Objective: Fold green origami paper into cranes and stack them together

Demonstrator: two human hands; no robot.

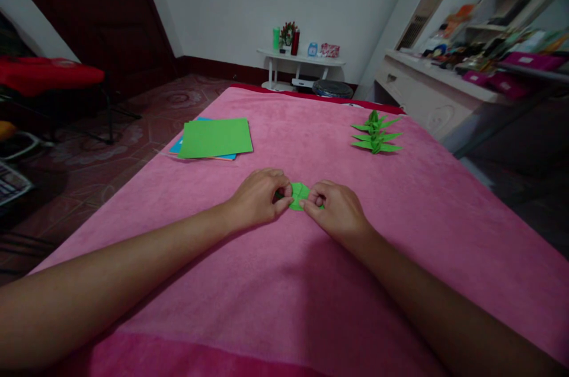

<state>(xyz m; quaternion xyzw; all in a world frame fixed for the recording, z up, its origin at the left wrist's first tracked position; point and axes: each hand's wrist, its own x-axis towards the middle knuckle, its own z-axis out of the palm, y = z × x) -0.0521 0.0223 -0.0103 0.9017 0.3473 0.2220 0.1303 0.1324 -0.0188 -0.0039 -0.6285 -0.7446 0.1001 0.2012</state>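
Observation:
A small piece of folded green paper (299,195) is held between my two hands above the middle of the pink cloth. My left hand (262,196) pinches its left side between thumb and curled fingers. On the other side, my right hand (335,208) grips the right edge, thumb on top. The fingers cover both ends of the paper, so its full shape is hidden. Farther back on the right stand several spiky folded green paper figures (376,134). A stack of flat green paper sheets (217,137) lies back left, with blue and orange edges showing underneath.
The pink cloth (275,282) covers the surface under my hands. Beyond its far edge a small white table (302,57) carries bottles, a plant and a clock. A cluttered dresser (440,80) stands at the right, a red-seated chair (51,74) at the left.

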